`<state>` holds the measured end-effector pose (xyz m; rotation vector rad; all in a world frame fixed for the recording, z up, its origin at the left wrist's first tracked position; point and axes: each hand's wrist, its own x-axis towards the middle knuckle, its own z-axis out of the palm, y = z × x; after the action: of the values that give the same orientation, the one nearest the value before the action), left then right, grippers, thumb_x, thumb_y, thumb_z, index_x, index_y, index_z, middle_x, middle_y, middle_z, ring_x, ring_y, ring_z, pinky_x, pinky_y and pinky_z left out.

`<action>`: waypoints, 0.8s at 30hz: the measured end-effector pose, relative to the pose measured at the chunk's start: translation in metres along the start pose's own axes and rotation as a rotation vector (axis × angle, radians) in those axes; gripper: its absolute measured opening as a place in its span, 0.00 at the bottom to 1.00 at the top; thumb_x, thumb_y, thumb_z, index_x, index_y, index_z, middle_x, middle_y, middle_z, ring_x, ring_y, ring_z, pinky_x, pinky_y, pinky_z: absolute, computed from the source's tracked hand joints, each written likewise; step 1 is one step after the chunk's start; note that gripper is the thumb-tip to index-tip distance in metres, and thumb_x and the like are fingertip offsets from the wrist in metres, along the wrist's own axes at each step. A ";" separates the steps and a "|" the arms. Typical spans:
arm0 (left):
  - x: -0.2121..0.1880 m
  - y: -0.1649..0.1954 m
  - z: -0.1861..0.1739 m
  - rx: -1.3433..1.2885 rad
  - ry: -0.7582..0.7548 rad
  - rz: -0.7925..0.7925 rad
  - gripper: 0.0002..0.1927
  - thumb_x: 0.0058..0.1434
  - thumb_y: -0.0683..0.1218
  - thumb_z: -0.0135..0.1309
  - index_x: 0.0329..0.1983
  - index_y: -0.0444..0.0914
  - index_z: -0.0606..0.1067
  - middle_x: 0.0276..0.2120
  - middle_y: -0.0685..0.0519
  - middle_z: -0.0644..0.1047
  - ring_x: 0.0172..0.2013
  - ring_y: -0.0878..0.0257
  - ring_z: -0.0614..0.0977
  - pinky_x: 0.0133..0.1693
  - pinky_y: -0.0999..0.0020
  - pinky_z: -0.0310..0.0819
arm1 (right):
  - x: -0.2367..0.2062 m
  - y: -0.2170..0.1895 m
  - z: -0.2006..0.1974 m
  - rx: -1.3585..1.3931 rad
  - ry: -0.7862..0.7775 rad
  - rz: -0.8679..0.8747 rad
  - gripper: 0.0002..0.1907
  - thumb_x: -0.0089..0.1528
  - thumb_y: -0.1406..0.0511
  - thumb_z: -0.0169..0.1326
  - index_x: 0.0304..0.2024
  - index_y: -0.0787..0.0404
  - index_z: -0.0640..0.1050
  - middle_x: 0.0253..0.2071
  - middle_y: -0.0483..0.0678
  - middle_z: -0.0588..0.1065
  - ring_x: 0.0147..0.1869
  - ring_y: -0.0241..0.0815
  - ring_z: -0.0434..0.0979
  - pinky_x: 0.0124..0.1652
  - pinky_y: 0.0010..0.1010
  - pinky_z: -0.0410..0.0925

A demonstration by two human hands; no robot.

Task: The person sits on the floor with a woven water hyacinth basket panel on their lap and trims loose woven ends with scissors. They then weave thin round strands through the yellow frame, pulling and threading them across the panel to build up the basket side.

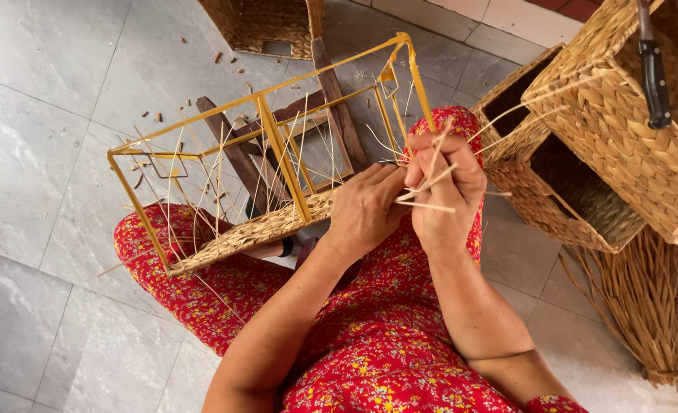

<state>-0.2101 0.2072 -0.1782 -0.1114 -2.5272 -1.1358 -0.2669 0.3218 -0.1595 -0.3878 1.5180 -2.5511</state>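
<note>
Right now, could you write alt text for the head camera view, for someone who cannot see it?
Seen from above, a person in red floral clothing weaves pale straw strands with the left hand and right hand onto a yellow wire basket frame resting on their lap. Finished woven baskets stand to the right on a grey tiled floor.

Yellow frame (278,145), tan woven baskets (622,130), red floral dress (385,336), grey marbled floor tiles (33,153).

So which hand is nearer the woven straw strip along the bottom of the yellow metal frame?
Left. The left hand rests at the woven straw strip's end on the yellow metal frame; the right hand is farther off, pinching loose straw strands.
</note>
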 end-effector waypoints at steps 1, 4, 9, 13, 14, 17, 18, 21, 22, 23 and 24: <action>-0.001 -0.001 -0.001 -0.017 0.002 0.020 0.15 0.51 0.40 0.61 0.41 0.38 0.72 0.35 0.51 0.75 0.40 0.51 0.79 0.41 0.57 0.75 | -0.003 0.000 0.000 0.039 -0.001 -0.010 0.08 0.73 0.68 0.55 0.49 0.69 0.77 0.30 0.44 0.71 0.31 0.31 0.66 0.35 0.22 0.61; -0.004 0.000 -0.002 -0.057 0.024 0.037 0.15 0.51 0.39 0.60 0.42 0.38 0.73 0.35 0.50 0.75 0.38 0.50 0.80 0.39 0.57 0.75 | -0.013 0.001 -0.003 0.079 -0.006 -0.036 0.09 0.73 0.67 0.55 0.49 0.69 0.77 0.28 0.44 0.70 0.29 0.31 0.66 0.34 0.22 0.61; -0.006 0.000 -0.002 -0.089 0.033 -0.025 0.12 0.55 0.40 0.60 0.40 0.40 0.72 0.33 0.50 0.76 0.38 0.49 0.82 0.37 0.57 0.75 | -0.018 0.000 -0.006 0.089 -0.040 -0.037 0.09 0.74 0.67 0.55 0.50 0.68 0.77 0.27 0.44 0.70 0.30 0.32 0.66 0.36 0.23 0.61; -0.004 0.001 0.000 -0.130 0.061 -0.125 0.10 0.60 0.43 0.60 0.42 0.39 0.73 0.34 0.49 0.77 0.37 0.48 0.82 0.36 0.56 0.75 | 0.002 -0.009 0.008 -0.062 -0.089 -0.007 0.09 0.74 0.68 0.53 0.53 0.69 0.78 0.26 0.44 0.70 0.27 0.31 0.66 0.29 0.21 0.59; -0.001 0.001 0.001 -0.145 0.047 -0.195 0.10 0.60 0.43 0.59 0.44 0.39 0.74 0.34 0.48 0.78 0.37 0.48 0.82 0.36 0.55 0.75 | 0.014 -0.010 0.012 -0.138 -0.102 0.008 0.10 0.74 0.69 0.52 0.54 0.68 0.78 0.26 0.44 0.70 0.26 0.31 0.67 0.26 0.20 0.58; 0.008 0.000 0.002 -0.215 -0.022 -0.408 0.12 0.61 0.46 0.59 0.47 0.39 0.77 0.34 0.47 0.81 0.35 0.49 0.84 0.36 0.55 0.76 | 0.061 0.004 0.019 -0.525 -0.085 0.153 0.16 0.72 0.71 0.50 0.63 0.62 0.71 0.28 0.45 0.76 0.26 0.31 0.74 0.25 0.23 0.67; 0.012 -0.002 0.002 -0.252 -0.057 -0.462 0.13 0.61 0.48 0.60 0.46 0.39 0.77 0.34 0.47 0.82 0.35 0.49 0.85 0.36 0.56 0.77 | 0.078 0.014 0.021 -0.541 -0.081 0.216 0.18 0.71 0.71 0.50 0.64 0.60 0.70 0.27 0.46 0.77 0.25 0.32 0.75 0.25 0.24 0.68; 0.026 -0.012 0.004 -0.262 -0.114 -0.575 0.11 0.61 0.50 0.60 0.42 0.39 0.79 0.30 0.45 0.83 0.33 0.49 0.86 0.36 0.56 0.77 | 0.106 0.038 0.014 -0.648 -0.098 0.271 0.21 0.70 0.71 0.49 0.65 0.57 0.68 0.27 0.47 0.78 0.24 0.32 0.76 0.23 0.26 0.70; 0.026 -0.014 0.006 -0.252 -0.130 -0.618 0.10 0.62 0.50 0.60 0.41 0.39 0.80 0.29 0.45 0.83 0.33 0.49 0.87 0.36 0.56 0.77 | 0.110 0.044 0.015 -0.697 -0.108 0.283 0.22 0.70 0.72 0.49 0.66 0.56 0.68 0.27 0.47 0.78 0.24 0.32 0.76 0.23 0.27 0.70; 0.027 -0.016 0.009 -0.245 -0.124 -0.627 0.10 0.61 0.49 0.60 0.40 0.38 0.81 0.29 0.44 0.82 0.33 0.49 0.86 0.35 0.56 0.77 | 0.114 0.048 0.016 -0.699 -0.101 0.291 0.21 0.70 0.72 0.49 0.66 0.57 0.68 0.27 0.48 0.78 0.24 0.33 0.77 0.24 0.27 0.71; 0.030 -0.020 0.012 -0.235 -0.116 -0.629 0.10 0.61 0.49 0.61 0.39 0.37 0.81 0.28 0.44 0.82 0.32 0.49 0.86 0.35 0.57 0.77 | 0.110 0.047 0.017 -0.699 -0.091 0.292 0.21 0.70 0.72 0.48 0.66 0.57 0.67 0.27 0.49 0.78 0.25 0.34 0.77 0.25 0.27 0.71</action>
<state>-0.2455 0.1997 -0.1890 0.6161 -2.5889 -1.6951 -0.3673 0.2567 -0.1766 -0.3155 2.2023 -1.7067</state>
